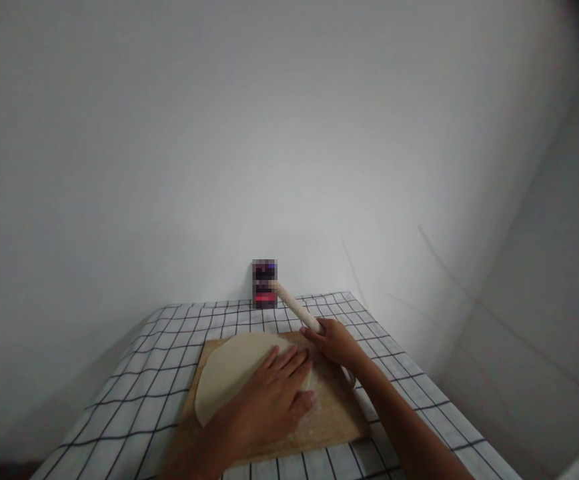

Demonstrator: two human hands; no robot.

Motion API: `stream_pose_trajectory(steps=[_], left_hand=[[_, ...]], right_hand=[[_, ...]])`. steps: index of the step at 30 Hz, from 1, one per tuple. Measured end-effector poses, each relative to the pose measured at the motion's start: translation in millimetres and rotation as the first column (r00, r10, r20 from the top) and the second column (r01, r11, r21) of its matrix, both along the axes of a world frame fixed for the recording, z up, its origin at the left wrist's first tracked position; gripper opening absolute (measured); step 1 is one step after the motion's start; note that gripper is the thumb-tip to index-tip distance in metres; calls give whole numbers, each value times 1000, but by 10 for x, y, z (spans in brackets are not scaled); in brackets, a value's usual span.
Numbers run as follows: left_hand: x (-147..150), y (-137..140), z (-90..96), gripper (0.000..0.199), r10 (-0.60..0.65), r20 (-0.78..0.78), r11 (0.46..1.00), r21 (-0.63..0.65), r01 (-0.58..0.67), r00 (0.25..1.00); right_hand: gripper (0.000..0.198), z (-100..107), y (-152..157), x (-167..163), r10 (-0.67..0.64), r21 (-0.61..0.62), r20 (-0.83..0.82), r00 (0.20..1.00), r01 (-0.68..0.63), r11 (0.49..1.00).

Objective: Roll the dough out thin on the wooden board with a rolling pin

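A wide, thin sheet of rolled dough [234, 370] lies on a wooden board [337, 417]. Flat across the dough's right part rests my left hand [282, 387], palm down with the fingers stretched out. My right hand [332, 340] is wrapped round a pale wooden rolling pin [297, 310], just beyond the board's right side. The pin is tilted, its far end pointing up and to the left, its near end showing below my wrist. My left hand and forearm hide the near edge of the dough.
A white cloth with dark checked lines [162, 360] covers the table under the board. At the table's back, a small blurred-out dark upright object [263, 297] stands against the white wall [269, 133]. Another wall [534, 280] rises on the right.
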State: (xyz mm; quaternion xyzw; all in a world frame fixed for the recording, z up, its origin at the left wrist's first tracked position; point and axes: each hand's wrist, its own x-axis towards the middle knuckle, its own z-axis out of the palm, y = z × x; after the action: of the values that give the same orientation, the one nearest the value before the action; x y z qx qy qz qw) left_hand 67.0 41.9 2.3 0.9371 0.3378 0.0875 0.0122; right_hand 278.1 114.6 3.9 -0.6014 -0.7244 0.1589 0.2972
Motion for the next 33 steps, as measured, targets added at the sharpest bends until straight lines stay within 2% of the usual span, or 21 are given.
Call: stream_pose_trajectory(steps=[4, 7, 10, 12, 14, 16, 18, 19, 20, 21, 24, 27, 30, 33], left_hand=[[-73, 80, 56, 66, 110, -21, 993, -42, -111, 994], [-168, 178, 41, 61, 196, 15, 979, -50, -196, 980], [-304, 342, -42, 52, 289, 112, 957, -44, -286, 951], [-397, 471, -95, 46, 360, 227, 933, -76, -352, 905], [-479, 584, -95, 42, 462, 420, 886, -184, -425, 781], [-549, 650, -20, 39, 528, 654, 841, -317, -438, 541], [-608, 655, 106, 38, 478, 831, 845, -348, -406, 283], [-634, 637, 173, 38, 417, 885, 862, -312, -400, 208], [-656, 609, 234, 38, 354, 916, 877, -257, -406, 186], [-671, 575, 284, 38, 303, 930, 887, -196, -419, 206], [-662, 463, 359, 33, 244, 895, 898, -64, -435, 373], [-551, 339, 346, 31, 235, 820, 936, -47, -348, 522], [-382, 203, 275, 29, 216, 680, 962, -28, -270, 700], [-262, 119, 142, 29, 274, 503, 941, 34, -336, 820]], right_hand=[[43, -8, -9, -3, 39, 1, -32, 999, -39, 999], [44, -11, -33, -5, 51, 13, -36, 998, -50, 999], [46, -28, -55, 5, 61, 30, -41, 997, -60, 998], [48, -50, -71, 14, 87, 42, -40, 995, -85, 996], [48, -74, -96, 12, 123, 59, -20, 992, -121, 991], [46, -86, -130, -10, 137, 70, 21, 990, -138, 988], [42, -72, -169, -54, 135, 67, 78, 988, -140, 988], [39, -52, -189, -81, 139, 66, 106, 985, -146, 987], [35, -23, -208, -106, 153, 64, 133, 979, -163, 985], [32, 13, -229, -127, 177, 65, 157, 972, -189, 980], [27, 133, -317, -140, 268, 68, 226, 936, -290, 955], [27, 186, -466, -75, 304, 41, 282, 910, -328, 944], [34, 119, -644, 10, 313, 20, 300, 901, -334, 942], [43, -5, -759, 55, 289, 51, 376, 880, -331, 942]])
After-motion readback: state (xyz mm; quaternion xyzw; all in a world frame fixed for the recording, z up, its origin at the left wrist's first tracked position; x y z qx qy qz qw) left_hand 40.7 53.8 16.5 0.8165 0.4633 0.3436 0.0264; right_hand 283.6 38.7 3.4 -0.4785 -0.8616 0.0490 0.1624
